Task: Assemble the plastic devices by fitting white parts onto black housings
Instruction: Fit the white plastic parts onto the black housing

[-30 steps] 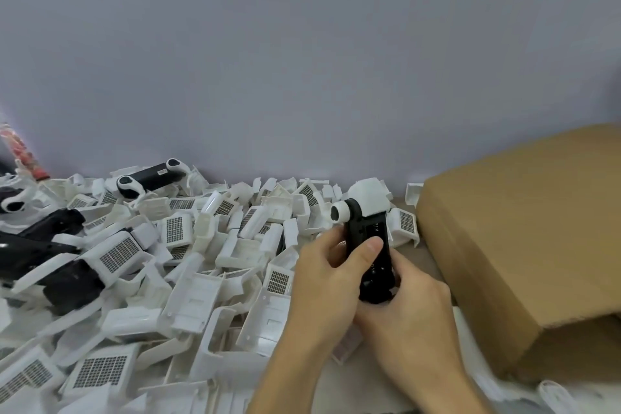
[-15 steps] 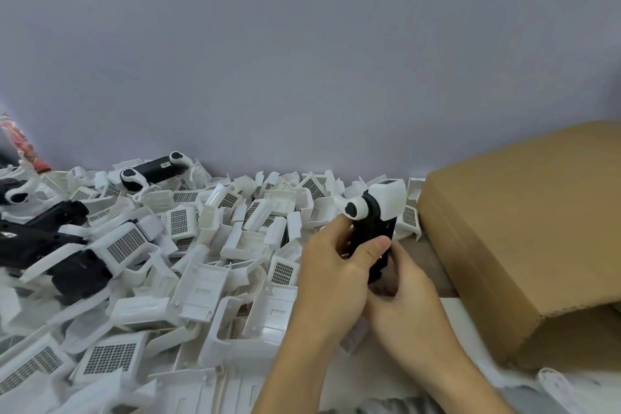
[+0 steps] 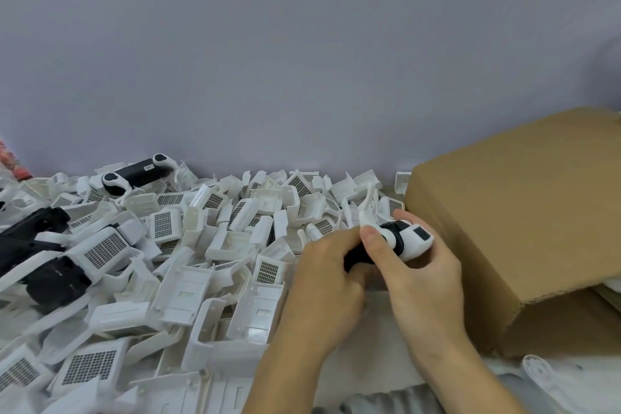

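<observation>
A black housing [image 3: 396, 236] with a white part [image 3: 415, 239] fitted at its right end lies tilted between both hands. My left hand [image 3: 331, 279] grips its lower black end from the left. My right hand [image 3: 420, 282] wraps round it from the right, thumb on top and fingers behind the white part. Most of the black body is hidden by the fingers. A large pile of loose white parts [image 3: 188, 265] covers the table to the left.
A brown cardboard box [image 3: 524, 222] stands close on the right, nearly touching my right hand. Assembled black-and-white devices lie at the back left [image 3: 134, 175], with black housings at the far left [image 3: 37, 245]. A grey wall rises behind.
The device has swung from upright to lying sideways, its white end now pointing right toward the box. Both hands moved right and lower with it.
</observation>
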Available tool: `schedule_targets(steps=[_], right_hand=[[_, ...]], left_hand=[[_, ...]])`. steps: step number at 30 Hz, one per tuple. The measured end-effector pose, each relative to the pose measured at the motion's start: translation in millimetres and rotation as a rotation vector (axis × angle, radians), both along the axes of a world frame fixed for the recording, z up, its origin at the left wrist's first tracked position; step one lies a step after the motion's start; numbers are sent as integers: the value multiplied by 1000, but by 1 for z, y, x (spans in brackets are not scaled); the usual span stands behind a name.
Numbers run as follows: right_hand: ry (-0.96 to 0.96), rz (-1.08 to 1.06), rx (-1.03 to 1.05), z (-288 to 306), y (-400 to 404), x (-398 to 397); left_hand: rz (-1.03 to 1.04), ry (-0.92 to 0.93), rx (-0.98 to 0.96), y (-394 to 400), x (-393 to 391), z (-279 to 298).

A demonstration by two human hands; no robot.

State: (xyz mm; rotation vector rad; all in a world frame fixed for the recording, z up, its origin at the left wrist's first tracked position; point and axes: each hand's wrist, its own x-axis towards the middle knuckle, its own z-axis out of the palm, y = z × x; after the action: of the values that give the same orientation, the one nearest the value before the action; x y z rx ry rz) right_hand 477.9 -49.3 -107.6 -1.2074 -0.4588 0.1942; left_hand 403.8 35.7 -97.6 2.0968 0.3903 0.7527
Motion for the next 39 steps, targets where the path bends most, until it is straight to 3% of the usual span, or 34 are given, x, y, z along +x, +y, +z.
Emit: schedule_targets(steps=[15,22,27,34,37,39], right_hand=[[47,48,2,2,-1,-3],[68,208,-60,-9,4,-5],[165,152,-72,-16,5,3],[237,213,-138,-13,10,-2],[168,253,-182,-11,10,-5],[158,251,-152,-9,9,-8]], left_hand=[[10,-11,-39,-2,-1,2],[147,-231,-127,-2,1,7],[206,-470,-477,0,1,17],[330,-462,-936,8,2,17],[110,-523,-1233,8,-5,25],[46,-578,-1292,7,-7,30]])
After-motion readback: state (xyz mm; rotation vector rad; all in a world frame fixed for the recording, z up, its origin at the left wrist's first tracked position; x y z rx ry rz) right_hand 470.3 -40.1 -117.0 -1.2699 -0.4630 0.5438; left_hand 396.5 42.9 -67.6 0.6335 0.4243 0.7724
